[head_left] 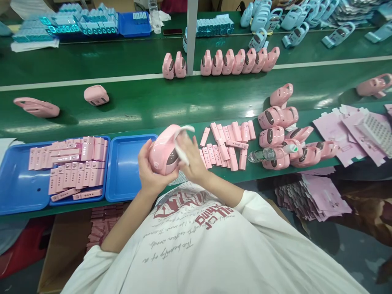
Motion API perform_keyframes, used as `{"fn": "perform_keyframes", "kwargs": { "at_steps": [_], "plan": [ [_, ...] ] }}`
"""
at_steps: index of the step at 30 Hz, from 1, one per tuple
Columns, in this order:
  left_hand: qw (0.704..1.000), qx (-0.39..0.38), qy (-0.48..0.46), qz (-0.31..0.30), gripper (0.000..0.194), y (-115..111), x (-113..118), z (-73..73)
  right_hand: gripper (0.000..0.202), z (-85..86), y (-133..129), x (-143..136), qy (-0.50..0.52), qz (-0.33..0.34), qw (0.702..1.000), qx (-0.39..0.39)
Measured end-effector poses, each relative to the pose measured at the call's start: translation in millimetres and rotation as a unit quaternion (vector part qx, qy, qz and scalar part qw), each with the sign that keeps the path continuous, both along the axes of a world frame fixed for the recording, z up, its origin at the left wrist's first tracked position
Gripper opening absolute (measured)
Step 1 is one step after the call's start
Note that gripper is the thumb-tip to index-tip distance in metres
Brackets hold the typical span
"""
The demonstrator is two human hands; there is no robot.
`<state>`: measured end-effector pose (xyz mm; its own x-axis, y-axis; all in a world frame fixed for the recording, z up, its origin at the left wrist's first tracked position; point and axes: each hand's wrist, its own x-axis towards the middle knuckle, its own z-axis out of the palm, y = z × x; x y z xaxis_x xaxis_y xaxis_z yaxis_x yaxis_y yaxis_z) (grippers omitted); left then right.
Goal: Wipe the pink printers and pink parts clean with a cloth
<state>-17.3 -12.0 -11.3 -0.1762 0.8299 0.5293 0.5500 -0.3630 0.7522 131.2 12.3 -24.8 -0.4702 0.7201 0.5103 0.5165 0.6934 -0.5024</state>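
A glossy pink device with a loop handle and a dark oval panel [161, 151] is held up close to my chest. My left hand [150, 169] wraps round its lower left side. Against the upper right of the device, my right hand [192, 159] presses a white cloth [183, 149], its fingers closed on it. To the right of my right hand, several small pink boxes [216, 153] lie loose on the green bench [183, 127]. Beside my left hand is a blue tray [122, 175].
Another blue tray [21, 185] on the left bears stacked pink boxes. At right, a plastic bottle [263, 155] lies among pink devices [272, 136], near flat pink cartons [337, 130]. A post [191, 36] rises beyond a row of pink devices [228, 62].
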Motion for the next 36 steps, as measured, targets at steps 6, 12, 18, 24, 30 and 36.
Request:
{"fn": "perform_keyframes", "kwargs": {
  "at_steps": [6, 12, 18, 24, 30, 36],
  "plan": [
    [0.999, -0.028, -0.028, -0.002, 0.078, 1, 3, 0.3, 0.069, -7.0, -15, -8, -0.012, 0.064, 0.998, 0.028],
    [0.982, -0.111, -0.119, -0.099, 0.103, 1, -4, 9.1, 0.075, -7.2, 7, 1, 0.223, -0.04, 0.953, -0.199],
    [0.918, -0.272, -0.175, -0.228, 0.116, 7, -13, 12.7, 0.089, 29.8, 46, 20, 0.255, 0.094, 0.886, -0.377],
    [0.941, -0.275, -0.11, -0.167, 0.132, 15, -4, 5.7, 0.049, 36.2, 51, 1, 0.015, 0.134, 0.988, -0.077],
    [0.923, -0.25, -0.262, -0.132, 0.123, 23, -16, -8.5, 0.053, -1.8, 50, 3, 0.16, 0.019, 0.973, -0.162],
    [0.851, -0.268, -0.451, -0.024, 0.049, 37, -12, -2.9, 0.05, -8.5, 26, -4, 0.134, 0.03, 0.988, -0.065]
  ]
}}
